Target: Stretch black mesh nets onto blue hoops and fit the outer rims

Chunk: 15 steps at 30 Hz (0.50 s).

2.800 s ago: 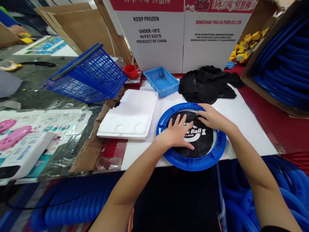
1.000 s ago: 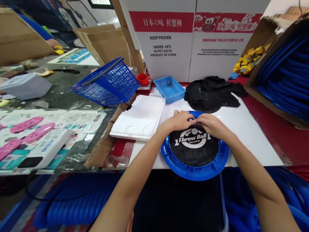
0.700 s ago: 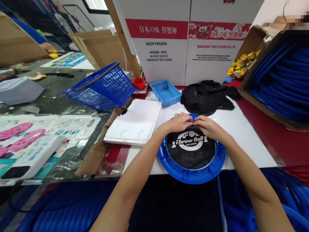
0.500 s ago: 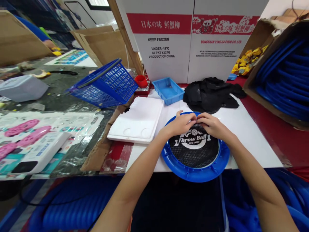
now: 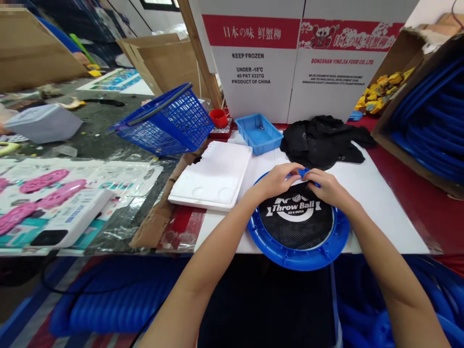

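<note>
A round blue plastic ring [image 5: 290, 259] lies near the front edge of the table, its near side jutting over that edge. Inside it sits a black mesh disc [image 5: 297, 231] printed "Throw Ball" in white. My left hand [image 5: 280, 181] pinches the mesh's far edge at the top of the ring. Close beside it, my right hand [image 5: 328, 187] pinches the same edge, fingers curled and thumb inward. A short stretch of blue rim shows between the two hands. The fingertips partly hide the edge they hold.
Black mesh cloth [image 5: 326, 140] lies crumpled beyond the ring, beside a light-blue tray [image 5: 259, 137]. To the left are a white foam lid [image 5: 212, 176] and a tilted blue basket [image 5: 166, 121]. A large white carton [image 5: 261, 96] stands behind; coiled blue tubing [image 5: 431, 116] fills a box at right.
The view has shifted slightly, moving the scene right. My fingers have lifted and parted a little at the far edge, and more of the blue rim shows between them.
</note>
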Motion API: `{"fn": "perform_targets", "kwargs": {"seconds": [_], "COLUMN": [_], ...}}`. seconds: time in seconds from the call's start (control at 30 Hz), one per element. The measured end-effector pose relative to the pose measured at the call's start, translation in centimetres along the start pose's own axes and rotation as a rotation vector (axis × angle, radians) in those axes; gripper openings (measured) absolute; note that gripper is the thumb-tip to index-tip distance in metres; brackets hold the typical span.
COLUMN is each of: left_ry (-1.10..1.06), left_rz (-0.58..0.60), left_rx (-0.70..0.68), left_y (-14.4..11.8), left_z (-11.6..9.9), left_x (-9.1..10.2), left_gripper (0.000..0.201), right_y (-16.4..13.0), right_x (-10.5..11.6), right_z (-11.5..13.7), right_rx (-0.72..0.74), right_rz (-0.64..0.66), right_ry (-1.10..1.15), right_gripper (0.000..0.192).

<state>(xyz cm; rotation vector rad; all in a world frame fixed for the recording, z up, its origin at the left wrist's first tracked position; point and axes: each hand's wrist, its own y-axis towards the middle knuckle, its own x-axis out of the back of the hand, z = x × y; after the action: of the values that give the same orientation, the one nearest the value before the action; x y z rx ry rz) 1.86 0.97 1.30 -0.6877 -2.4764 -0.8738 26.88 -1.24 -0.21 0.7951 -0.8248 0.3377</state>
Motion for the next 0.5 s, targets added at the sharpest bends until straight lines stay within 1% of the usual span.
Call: {"fn": "perform_targets", "kwargs": {"seconds": [0.03, 0.1, 0.17, 0.2, 0.23, 0.3, 0.4, 0.5], "left_ry": [0.001, 0.024, 0.068, 0.088, 0.099, 0.102, 0.127, 0.204], "left_rz": [0.01, 0.067, 0.126, 0.14, 0.139, 0.102, 0.031, 0.028], "left_rx": [0.006, 0.016, 0.013, 0.012, 0.016, 0.045, 0.118, 0.169], "left_y": [0.0, -0.1, -0.2, -0.2, -0.1, 0.2, 1.2, 2.1], "left_z": [0.0, 0.0, -0.1, -0.1, 0.0, 0.1, 0.8, 1.7], "left_x": [-0.1, -0.2, -0.4, -0.5, -0.5, -0.5, -0.3, -0.1], "left_gripper": [0.025, 0.034, 0.044, 0.045, 0.042, 0.03, 0.015, 0.009], "right_y": [0.0, 0.1, 0.3, 0.4, 0.5, 0.7, 0.9, 0.9], "right_x": [0.0, 0.1, 0.2, 0.2, 0.2, 0.1, -0.2, -0.5], "right_z": [-0.1, -0.1, 0.1, 0.2, 0.3, 0.4, 0.3, 0.2], "right_rx": [-0.03, -0.1, -0.17, -0.199, -0.223, -0.258, -0.292, -0.304], "right_rz": [0.009, -0.001, -0.024, -0.032, -0.036, -0.037, -0.055, -0.074], "right_ry": [0.008, 0.026, 0.043, 0.048, 0.048, 0.035, -0.011, -0.056], "right_gripper": [0.022, 0.018, 0.018, 0.02, 0.022, 0.024, 0.02, 0.018]}}
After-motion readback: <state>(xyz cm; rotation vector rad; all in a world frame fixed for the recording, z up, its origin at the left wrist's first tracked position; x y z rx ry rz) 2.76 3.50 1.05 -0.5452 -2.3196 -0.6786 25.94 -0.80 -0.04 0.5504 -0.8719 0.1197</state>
